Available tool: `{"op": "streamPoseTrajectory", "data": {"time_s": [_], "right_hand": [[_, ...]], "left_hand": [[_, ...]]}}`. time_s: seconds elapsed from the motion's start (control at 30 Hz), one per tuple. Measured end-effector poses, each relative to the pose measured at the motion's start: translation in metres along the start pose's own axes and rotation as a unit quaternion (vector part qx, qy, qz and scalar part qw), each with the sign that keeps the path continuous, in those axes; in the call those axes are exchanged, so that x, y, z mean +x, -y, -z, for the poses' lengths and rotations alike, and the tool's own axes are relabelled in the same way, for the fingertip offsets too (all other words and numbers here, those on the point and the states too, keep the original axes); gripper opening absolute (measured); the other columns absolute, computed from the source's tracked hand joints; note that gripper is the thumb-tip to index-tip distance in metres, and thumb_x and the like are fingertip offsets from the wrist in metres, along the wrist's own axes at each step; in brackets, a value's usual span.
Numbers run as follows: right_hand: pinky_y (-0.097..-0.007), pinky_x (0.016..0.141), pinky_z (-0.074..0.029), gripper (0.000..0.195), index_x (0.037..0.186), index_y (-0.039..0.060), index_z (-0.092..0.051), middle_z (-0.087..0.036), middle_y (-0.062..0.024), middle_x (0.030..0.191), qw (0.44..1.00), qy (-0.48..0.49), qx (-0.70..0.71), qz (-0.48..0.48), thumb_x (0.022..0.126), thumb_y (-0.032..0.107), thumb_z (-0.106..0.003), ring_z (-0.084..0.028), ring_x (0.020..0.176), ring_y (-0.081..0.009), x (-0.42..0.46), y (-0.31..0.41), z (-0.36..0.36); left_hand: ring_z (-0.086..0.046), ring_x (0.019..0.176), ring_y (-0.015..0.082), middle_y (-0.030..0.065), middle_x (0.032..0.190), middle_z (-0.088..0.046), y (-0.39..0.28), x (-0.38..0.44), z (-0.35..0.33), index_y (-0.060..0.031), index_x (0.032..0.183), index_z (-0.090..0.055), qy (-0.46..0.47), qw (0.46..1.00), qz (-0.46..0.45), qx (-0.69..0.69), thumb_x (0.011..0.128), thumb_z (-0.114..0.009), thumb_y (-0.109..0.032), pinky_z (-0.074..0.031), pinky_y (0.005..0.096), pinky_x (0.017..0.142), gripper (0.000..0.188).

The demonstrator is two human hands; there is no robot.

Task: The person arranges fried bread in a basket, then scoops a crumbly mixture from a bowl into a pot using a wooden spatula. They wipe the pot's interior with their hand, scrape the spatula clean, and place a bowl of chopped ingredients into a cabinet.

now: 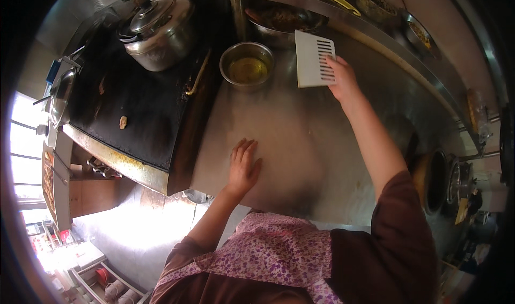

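Note:
My right hand (344,78) grips a flat white plastic scraper (309,60) by its slotted side, over the far part of the stainless steel counter (277,135). Left of the scraper stands a steel bowl (227,72) with yellowish liquid that looks like oil (248,69). My left hand (244,167) holds nothing. Its palm faces down at the near part of the counter; whether it touches the metal I cannot tell. To its left is a black griddle (141,90) with a small pale piece of food (123,122) on it.
A lidded steel pot (161,48) sits on the griddle's far part. Behind the counter is a wide pan (281,20) of dark food. A yellow-handled tool (337,1) and a tub (375,5) lie on the back ledge. Dark round pots (436,181) stand at the right.

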State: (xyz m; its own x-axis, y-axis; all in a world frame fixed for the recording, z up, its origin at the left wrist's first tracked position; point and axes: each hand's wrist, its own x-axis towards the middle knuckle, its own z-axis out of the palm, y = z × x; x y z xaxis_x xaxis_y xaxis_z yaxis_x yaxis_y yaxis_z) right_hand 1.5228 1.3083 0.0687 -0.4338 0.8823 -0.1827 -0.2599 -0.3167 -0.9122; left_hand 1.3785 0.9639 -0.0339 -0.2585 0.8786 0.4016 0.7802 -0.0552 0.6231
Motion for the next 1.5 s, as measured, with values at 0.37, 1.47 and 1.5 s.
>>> {"op": "streamPoseTrajectory", "data": {"time_s": [0.37, 1.47, 1.5], "right_hand": [[-0.0238, 0.042, -0.025, 0.007, 0.087, 0.0104, -0.054, -0.055, -0.0011, 0.076, 0.946, -0.144, -0.287, 0.034, 0.090, 0.005, -0.057, -0.044, 0.056, -0.0105, 0.170, 0.048, 0.012], [-0.0333, 0.099, -0.045, 0.037, 0.134, 0.0069, -0.055, -0.060, -0.0133, 0.132, 0.862, -0.119, -0.463, 0.166, 0.097, 0.009, -0.052, -0.057, 0.122, -0.0222, 0.086, -0.010, 0.113], [-0.0335, 0.101, -0.044, 0.038, 0.135, 0.0095, -0.055, -0.058, -0.0133, 0.135, 0.899, -0.120, -0.389, 0.162, 0.097, 0.008, -0.052, -0.055, 0.124, -0.0218, 0.110, -0.007, 0.099]], "left_hand": [[-0.038, 0.136, 0.0376, 0.0155, 0.140, -0.048, 0.005, -0.006, -0.005, -0.0035, 0.138, -0.047, 0.057, 0.998, 0.005, 0.016, 0.080, -0.067, -0.025, -0.029, 0.0511, 0.113, 0.065], [-0.047, 0.128, 0.0362, 0.0150, 0.132, -0.055, -0.003, 0.002, -0.002, -0.0035, 0.128, -0.054, 0.053, 0.998, 0.005, 0.043, 0.083, -0.067, -0.022, -0.033, 0.0507, 0.109, 0.050], [-0.047, 0.128, 0.0360, 0.0149, 0.132, -0.055, -0.003, 0.003, -0.002, -0.0037, 0.128, -0.054, 0.054, 0.998, 0.004, 0.041, 0.084, -0.067, -0.022, -0.033, 0.0507, 0.109, 0.050]]}}
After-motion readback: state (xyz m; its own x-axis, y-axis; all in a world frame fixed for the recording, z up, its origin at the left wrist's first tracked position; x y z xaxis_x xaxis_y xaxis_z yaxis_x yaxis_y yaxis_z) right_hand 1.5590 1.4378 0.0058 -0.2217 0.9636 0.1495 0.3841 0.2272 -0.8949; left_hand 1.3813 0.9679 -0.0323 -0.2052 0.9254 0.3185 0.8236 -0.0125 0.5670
